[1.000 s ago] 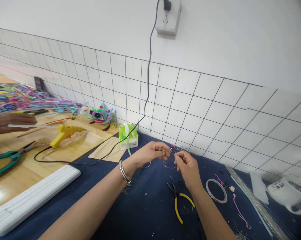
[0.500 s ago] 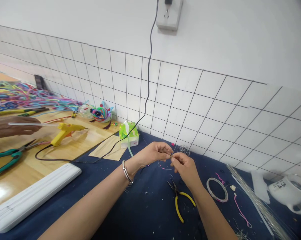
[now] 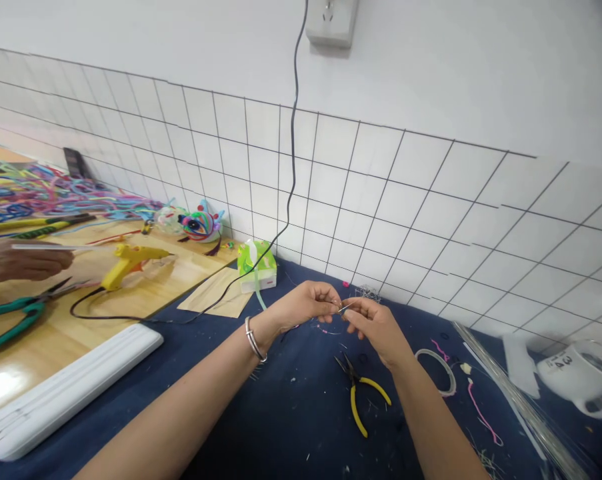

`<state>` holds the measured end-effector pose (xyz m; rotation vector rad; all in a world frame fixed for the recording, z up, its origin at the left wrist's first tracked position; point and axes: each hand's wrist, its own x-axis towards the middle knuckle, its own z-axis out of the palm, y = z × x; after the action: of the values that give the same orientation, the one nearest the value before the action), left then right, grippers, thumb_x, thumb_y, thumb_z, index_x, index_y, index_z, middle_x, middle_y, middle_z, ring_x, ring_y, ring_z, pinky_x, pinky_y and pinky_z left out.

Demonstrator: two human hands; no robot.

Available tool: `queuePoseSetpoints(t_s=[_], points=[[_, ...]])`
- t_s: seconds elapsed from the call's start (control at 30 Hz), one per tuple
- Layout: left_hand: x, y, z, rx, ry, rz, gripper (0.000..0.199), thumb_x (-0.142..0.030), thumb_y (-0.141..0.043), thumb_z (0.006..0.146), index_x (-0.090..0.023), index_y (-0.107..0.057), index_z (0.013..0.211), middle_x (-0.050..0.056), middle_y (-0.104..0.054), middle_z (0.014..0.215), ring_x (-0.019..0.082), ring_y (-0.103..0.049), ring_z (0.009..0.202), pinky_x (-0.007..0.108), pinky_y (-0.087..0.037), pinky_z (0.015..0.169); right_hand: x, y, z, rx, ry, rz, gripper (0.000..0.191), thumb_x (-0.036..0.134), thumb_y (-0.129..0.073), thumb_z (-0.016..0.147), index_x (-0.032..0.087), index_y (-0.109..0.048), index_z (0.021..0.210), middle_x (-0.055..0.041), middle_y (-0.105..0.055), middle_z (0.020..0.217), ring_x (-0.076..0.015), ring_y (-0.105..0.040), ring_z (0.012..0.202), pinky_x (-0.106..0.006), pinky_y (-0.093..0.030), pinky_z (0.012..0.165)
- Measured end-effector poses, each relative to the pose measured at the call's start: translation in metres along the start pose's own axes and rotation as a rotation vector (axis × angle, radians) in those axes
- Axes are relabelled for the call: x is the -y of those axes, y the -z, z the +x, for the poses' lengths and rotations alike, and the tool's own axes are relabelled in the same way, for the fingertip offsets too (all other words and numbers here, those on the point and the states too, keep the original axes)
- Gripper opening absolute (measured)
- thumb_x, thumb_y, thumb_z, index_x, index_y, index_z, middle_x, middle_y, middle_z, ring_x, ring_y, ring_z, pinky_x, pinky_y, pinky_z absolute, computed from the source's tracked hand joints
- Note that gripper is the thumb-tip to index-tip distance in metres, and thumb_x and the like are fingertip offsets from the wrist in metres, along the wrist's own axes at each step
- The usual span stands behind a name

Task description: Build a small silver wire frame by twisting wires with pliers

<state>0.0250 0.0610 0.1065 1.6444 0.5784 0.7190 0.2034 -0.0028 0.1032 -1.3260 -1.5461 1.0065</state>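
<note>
We are pinching a thin, silver-coloured metal wire (image 3: 347, 307) in the closed fingertips of our bare left hand (image 3: 313, 305) and bare right hand (image 3: 378, 327), holding it above the dark blue work surface (image 3: 291, 427), where slender, yellow-handled metal pliers (image 3: 353, 378) are lying open nearer to us.

- Left forearm (image 3: 181, 405): bare up to the lower edge of the view, broad there and tapering to a slim wrist.
- Bracelet (image 3: 253, 340) on that wrist: silver-coloured, shiny and rigid-looking, apparently two slim, rounded bands side by side; any engraving is too small to tell.
- Right forearm (image 3: 433, 413): bare, its wrist likewise.
- Left hand (image 3: 308, 305) and right hand (image 3: 375, 325): ungloved, with slender fingers (image 3: 327, 291); the nails are too small to make out.
</note>
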Motion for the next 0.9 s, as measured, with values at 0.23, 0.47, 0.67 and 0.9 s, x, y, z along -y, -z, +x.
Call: queuePoseSetpoints(t_s=[0.23,0.47,0.67,0.9], points=[[0.0,-0.002,0.0,0.061,0.016,-0.011,0.018,-0.027,-0.061,0.072,-0.012,-0.059,0.081,0.002,-0.059,0.071,0.009,-0.056,0.06,0.024,-0.046,0.059,-0.005,-0.003,0.001,-0.056,0.041,0.168,0.027,0.041,-0.05,0.081,0.017,-0.06,0.086,-0.0024,-0.059,0.072,-0.0092,-0.052,0.056,-0.02,-0.037,0.046],[0.003,-0.002,0.001,0.109,-0.025,-0.008,0.018,-0.027,-0.059,0.074,-0.012,-0.059,0.084,0.003,-0.06,0.075,0.01,-0.056,0.063,0.025,-0.045,0.063,-0.003,0.0,0.001,-0.068,0.084,0.125,0.029,0.042,-0.046,0.082,0.018,-0.061,0.086,-0.0028,-0.06,0.073,-0.0102,-0.053,0.058,-0.021,-0.039,0.048],[0.003,-0.003,0.001,0.138,-0.025,0.006,0.016,-0.022,-0.059,0.072,-0.012,-0.059,0.084,0.003,-0.06,0.075,0.011,-0.055,0.067,0.024,-0.043,0.064,-0.002,-0.001,0.0,-0.096,0.11,0.118,0.028,0.041,-0.047,0.082,0.017,-0.06,0.087,-0.0025,-0.06,0.074,-0.0096,-0.053,0.057,-0.02,-0.039,0.047],[-0.008,-0.003,-0.003,0.081,-0.039,0.193,0.01,-0.019,-0.056,0.071,-0.013,-0.06,0.078,0.0,-0.059,0.07,0.009,-0.05,0.062,0.02,-0.038,0.057,0.0,-0.002,-0.001,-0.102,0.146,0.145,0.024,0.038,-0.047,0.082,0.018,-0.058,0.09,-0.0027,-0.061,0.077,-0.0098,-0.053,0.058,-0.021,-0.039,0.048]])
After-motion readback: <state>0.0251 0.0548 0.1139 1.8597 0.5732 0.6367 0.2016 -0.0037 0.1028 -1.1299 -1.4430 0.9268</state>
